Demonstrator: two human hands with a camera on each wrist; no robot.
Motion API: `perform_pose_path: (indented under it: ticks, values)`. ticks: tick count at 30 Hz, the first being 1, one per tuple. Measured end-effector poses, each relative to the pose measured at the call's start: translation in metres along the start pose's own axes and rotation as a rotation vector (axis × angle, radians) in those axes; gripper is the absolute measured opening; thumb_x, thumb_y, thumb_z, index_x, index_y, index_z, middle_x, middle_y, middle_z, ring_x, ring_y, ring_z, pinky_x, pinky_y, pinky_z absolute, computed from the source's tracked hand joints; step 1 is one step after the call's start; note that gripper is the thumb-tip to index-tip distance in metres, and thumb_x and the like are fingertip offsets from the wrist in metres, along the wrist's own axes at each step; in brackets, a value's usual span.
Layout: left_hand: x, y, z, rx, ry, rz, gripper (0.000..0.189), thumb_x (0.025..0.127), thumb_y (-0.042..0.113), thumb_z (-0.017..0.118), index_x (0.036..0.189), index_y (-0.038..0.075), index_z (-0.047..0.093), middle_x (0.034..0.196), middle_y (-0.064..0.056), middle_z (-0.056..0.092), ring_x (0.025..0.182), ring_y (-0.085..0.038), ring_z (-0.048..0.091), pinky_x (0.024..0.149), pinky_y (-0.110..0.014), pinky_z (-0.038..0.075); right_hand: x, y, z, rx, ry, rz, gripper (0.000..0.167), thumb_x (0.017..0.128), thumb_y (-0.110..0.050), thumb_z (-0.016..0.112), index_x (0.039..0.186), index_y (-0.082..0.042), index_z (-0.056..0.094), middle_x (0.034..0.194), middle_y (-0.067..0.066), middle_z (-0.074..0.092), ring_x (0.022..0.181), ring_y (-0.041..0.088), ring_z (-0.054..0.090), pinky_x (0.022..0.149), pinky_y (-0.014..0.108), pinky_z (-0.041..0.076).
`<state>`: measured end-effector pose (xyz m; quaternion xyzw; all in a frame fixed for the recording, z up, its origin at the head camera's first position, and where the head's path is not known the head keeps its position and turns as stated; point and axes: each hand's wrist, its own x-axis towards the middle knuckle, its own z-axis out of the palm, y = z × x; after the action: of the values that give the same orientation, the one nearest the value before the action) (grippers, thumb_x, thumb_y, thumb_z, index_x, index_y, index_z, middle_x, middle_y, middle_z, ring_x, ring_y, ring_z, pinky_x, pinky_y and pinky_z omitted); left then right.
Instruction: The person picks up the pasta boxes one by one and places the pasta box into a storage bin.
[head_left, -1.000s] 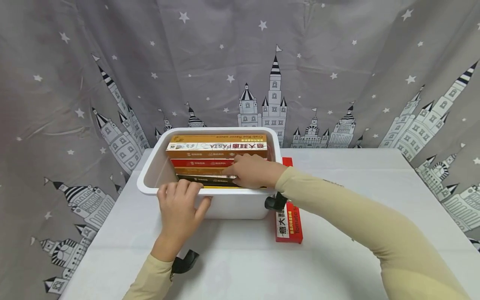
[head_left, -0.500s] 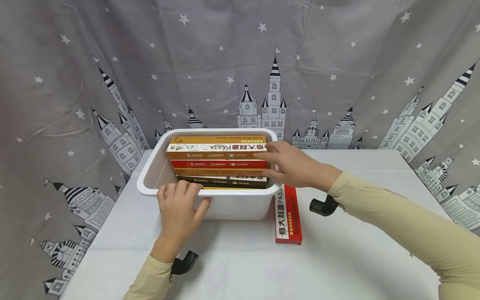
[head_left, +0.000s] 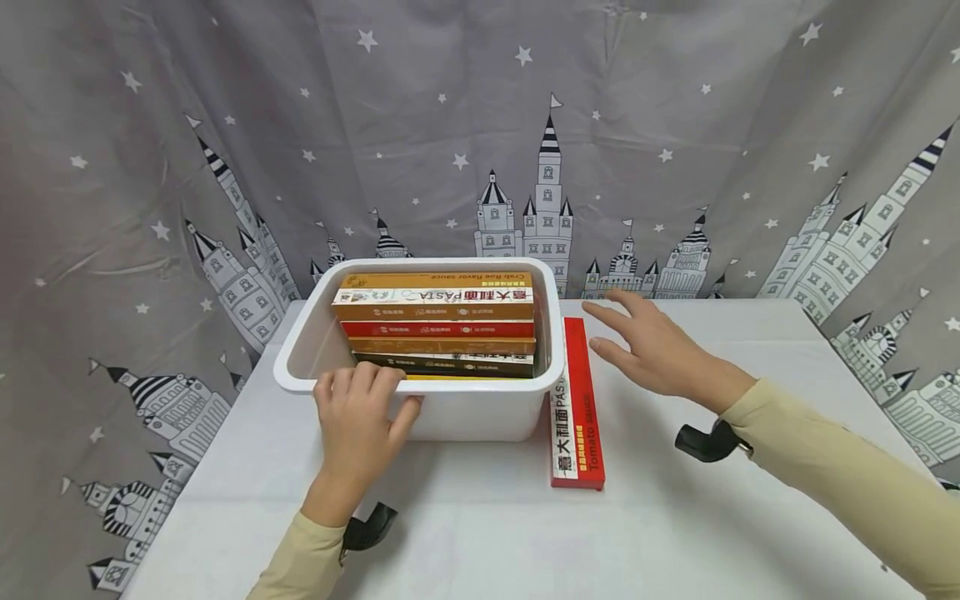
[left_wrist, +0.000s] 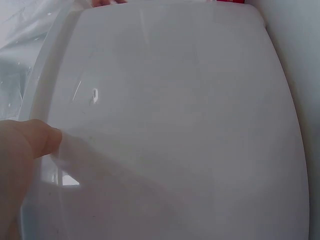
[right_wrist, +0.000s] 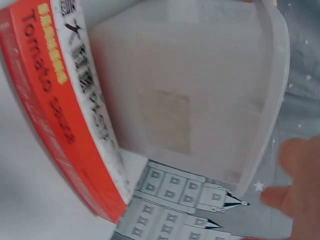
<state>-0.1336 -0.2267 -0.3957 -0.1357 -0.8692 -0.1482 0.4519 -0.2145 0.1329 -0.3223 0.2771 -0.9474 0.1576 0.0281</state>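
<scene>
A white plastic bin (head_left: 472, 417) stands on the table with several pasta boxes upright in a row inside: an orange-brown box (head_left: 435, 280) at the back, a red box (head_left: 442, 328) mid-row and a dark box (head_left: 450, 364) near the front. My left hand (head_left: 360, 408) grips the bin's front rim, fingers over the edge and thumb on the outer wall. Beside the bin's right side lies a red and white tomato sauce pasta box (head_left: 585, 425). Over the table just right of that box, my right hand (head_left: 660, 346) is spread and holds nothing.
A white cloth (head_left: 480, 533) covers the table. Behind it hangs a grey curtain (head_left: 420, 125) printed with castles and stars. Black camera mounts are strapped at both wrists.
My right hand has come out of the bin and moved right, past its right rim, uncovering the boxes and the red box outside. The left hand stays on the rim.
</scene>
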Motion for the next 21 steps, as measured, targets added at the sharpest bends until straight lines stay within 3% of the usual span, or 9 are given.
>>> perform_pose_path:
  ticks: [10, 21]
  values:
    - [-0.001, -0.001, 0.001, 0.010, -0.019, -0.008, 0.023, 0.082, 0.028, 0.063, 0.093, 0.007, 0.065, 0.087, -0.014, 0.060, 0.083, -0.037, 0.049, 0.090, -0.058, 0.031, -0.016, 0.003, 0.051, 0.036, 0.014, 0.212, 0.077, 0.091, -0.033, 0.069, 0.156, -0.007, 0.037, 0.155, 0.037, 0.034, 0.133, 0.060, 0.046, 0.097, 0.072, 0.046]
    - [-0.002, -0.001, 0.002, 0.006, -0.010, -0.005, 0.023, 0.080, 0.026, 0.066, 0.093, 0.007, 0.065, 0.087, -0.014, 0.060, 0.083, -0.037, 0.049, 0.090, -0.057, 0.031, -0.022, -0.007, 0.102, 0.141, -0.070, 0.328, 0.095, 0.084, -0.049, 0.071, 0.159, -0.006, 0.030, 0.157, 0.039, 0.027, 0.134, 0.062, 0.043, 0.097, 0.072, 0.047]
